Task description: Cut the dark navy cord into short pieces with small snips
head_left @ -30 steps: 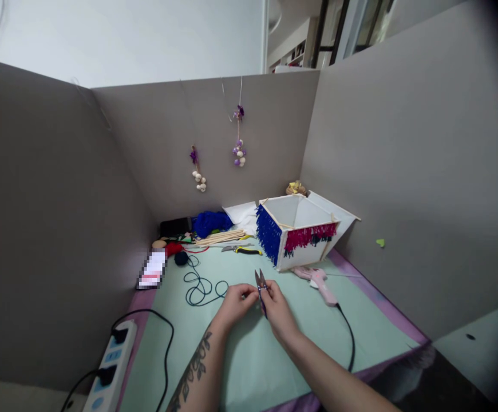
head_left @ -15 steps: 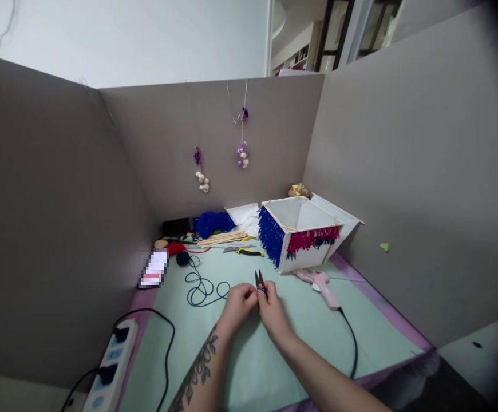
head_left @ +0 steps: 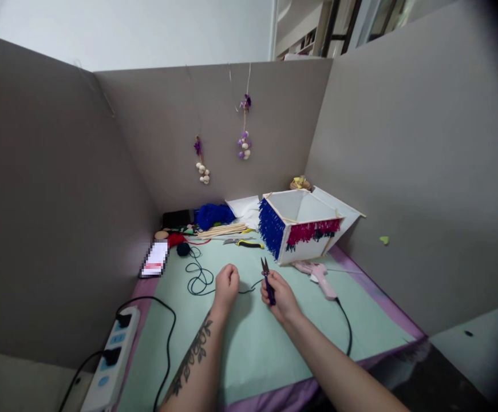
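My right hand [head_left: 281, 294] is wrapped round a pair of dark thread snips [head_left: 268, 281], blades pointing up and away from me. To its left my left hand [head_left: 227, 281] is closed in a fist; whatever its fingers hold is hidden. Dark navy yarn [head_left: 200, 284] runs in loops from a small ball [head_left: 183, 249] and passes behind the left hand. A strand shows again between the two hands and ends near the snips. Beyond the right hand stands a white box-like frame [head_left: 304, 254] with blue fringe [head_left: 272, 229] and magenta fringe [head_left: 313, 230] on its sides.
A pink glue gun [head_left: 317, 274] with its cord lies to the right. Pruning shears [head_left: 244, 243], wooden sticks [head_left: 223, 230] and blue yarn [head_left: 214, 216] lie at the back. On the left are a phone [head_left: 154, 257] and a power strip [head_left: 114, 360]. Grey partitions surround the table.
My hands have moved apart, the left going left and the right slightly right with the snips. A yarn strand now shows between them. The view has tilted slightly down.
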`<state>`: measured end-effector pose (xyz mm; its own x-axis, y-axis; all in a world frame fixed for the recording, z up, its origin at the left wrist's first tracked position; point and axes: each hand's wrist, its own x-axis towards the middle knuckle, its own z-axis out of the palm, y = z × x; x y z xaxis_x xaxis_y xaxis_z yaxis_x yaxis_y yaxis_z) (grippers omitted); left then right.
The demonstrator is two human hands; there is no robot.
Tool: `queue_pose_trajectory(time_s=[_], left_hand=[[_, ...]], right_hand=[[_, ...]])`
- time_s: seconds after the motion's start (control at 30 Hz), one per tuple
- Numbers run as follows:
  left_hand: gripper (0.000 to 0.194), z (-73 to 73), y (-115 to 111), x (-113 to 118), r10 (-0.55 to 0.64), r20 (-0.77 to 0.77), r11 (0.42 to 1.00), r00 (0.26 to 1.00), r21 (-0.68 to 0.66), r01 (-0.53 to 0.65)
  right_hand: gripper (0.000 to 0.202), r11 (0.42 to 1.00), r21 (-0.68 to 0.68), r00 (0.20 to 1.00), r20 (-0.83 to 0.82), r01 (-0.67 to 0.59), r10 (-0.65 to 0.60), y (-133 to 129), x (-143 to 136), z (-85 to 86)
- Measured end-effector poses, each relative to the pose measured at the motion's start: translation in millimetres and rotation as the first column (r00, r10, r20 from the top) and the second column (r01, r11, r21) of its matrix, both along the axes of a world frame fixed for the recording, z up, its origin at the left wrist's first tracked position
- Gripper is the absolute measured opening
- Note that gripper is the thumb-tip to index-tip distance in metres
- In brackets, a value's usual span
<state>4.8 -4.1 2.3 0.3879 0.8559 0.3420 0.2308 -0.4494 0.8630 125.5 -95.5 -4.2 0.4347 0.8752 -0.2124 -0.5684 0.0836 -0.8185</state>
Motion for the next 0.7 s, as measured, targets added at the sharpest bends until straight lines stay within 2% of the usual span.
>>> queue_pose_trajectory(time_s=[0.1, 0.17, 0.23, 0.3, 0.4, 0.47, 0.53, 0.6, 0.63, 0.7], left_hand=[[0.018, 4.8, -0.7, -4.2, 0.048, 0.089, 0.998, 0.995, -0.039, -0.044], [0.019, 20.1, -4.4, -7.3, 0.11, 0.192, 0.992, 0.975, -0.083, -0.095], [0.021, 45.7, -12.3, -10.6, 0.181, 0.326, 0.982, 0.928, -0.108, -0.153], [0.022, 77.5, -25.2, -14.4, 0.213, 0.439, 0.977, 0.873, -0.107, -0.185], [0.023, 121.8, -52.7, -24.6, 0.175, 0.55, 0.985, 0.817, -0.103, -0.141], [0.024, 139.9, -74.4, -39.0, 0.176, 0.599, 0.984, 0.781, -0.109, -0.139], [0.026, 145.0, -97.5, -62.1, 0.22, 0.634, 0.975, 0.742, -0.113, -0.192], [0.027, 137.7, -121.3, -93.0, 0.292, 0.58, 0.953, 0.761, -0.108, -0.284], [0.028, 130.5, -133.3, -110.1, 0.342, 0.503, 0.935, 0.794, -0.097, -0.341], [0.028, 113.2, -157.4, -143.8, 0.458, 0.222, 0.887, 0.861, -0.053, -0.458]], right_hand=[[0.033, 0.999, -0.032, 0.998, 0.044, 0.037, -0.036, -6.1, 6.5, -11.1], [0.033, 0.998, -0.041, 0.995, 0.087, 0.051, -0.047, -7.3, 7.0, -19.1], [0.033, 0.998, -0.055, 0.99, 0.138, 0.036, -0.028, -6.4, 5.6, -24.8], [0.033, 0.998, -0.069, 0.98, 0.2, 0.013, 0.001, -5.3, 3.6, -27.8], [0.031, 0.997, -0.076, 0.96, 0.279, 0.001, 0.02, -6.0, 1.6, -29.0], [0.03, 0.997, -0.083, 0.953, 0.302, 0.0, 0.025, -8.0, 1.4, -29.3], [0.029, 0.997, -0.082, 0.951, 0.308, -0.004, 0.029, -9.8, 1.6, -29.9], [0.03, 0.997, -0.072, 0.949, 0.313, -0.012, 0.034, -11.1, 1.9, -30.5], [0.03, 0.998, -0.067, 0.948, 0.315, -0.017, 0.037, -11.4, 2.0, -30.8], [0.03, 0.998, -0.059, 0.947, 0.319, -0.024, 0.042, -11.7, 2.1, -31.0]])
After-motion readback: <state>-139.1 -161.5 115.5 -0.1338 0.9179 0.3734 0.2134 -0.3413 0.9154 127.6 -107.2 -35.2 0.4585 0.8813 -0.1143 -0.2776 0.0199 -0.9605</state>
